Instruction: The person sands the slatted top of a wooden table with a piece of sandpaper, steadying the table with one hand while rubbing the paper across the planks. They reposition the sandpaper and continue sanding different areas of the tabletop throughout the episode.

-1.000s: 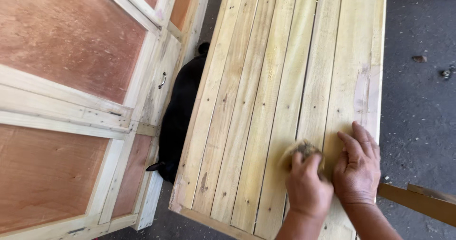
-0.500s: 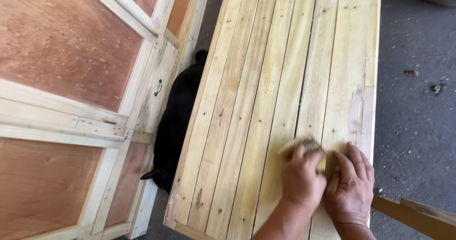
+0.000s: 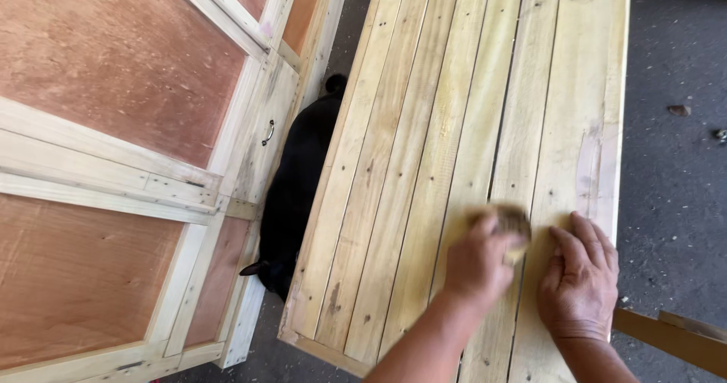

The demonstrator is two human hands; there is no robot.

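Small tan sanding pad [image 3: 509,224], blurred, gripped by left hand [image 3: 478,265] fingers on pale slatted panel [image 3: 469,125], right hand [image 3: 579,281] laid flat, fingers spread open.

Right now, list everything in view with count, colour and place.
slatted wooden panel: one, pale yellow, centre, running from top to bottom of the view
sanding pad: one, tan, blurred, on the panel under the left hand's fingers
framed plywood panel: one, reddish-brown boards in pale wood framing, left side
metal handle: one, silver, on the framing's right rail
black animal: one, black, on the ground in the gap between the two panels
wooden strip: one, orange-brown, lower right corner
stone: one, brownish, on the grey ground at right
left hand: one, gripping the sanding pad
right hand: one, flat on the panel beside the pad
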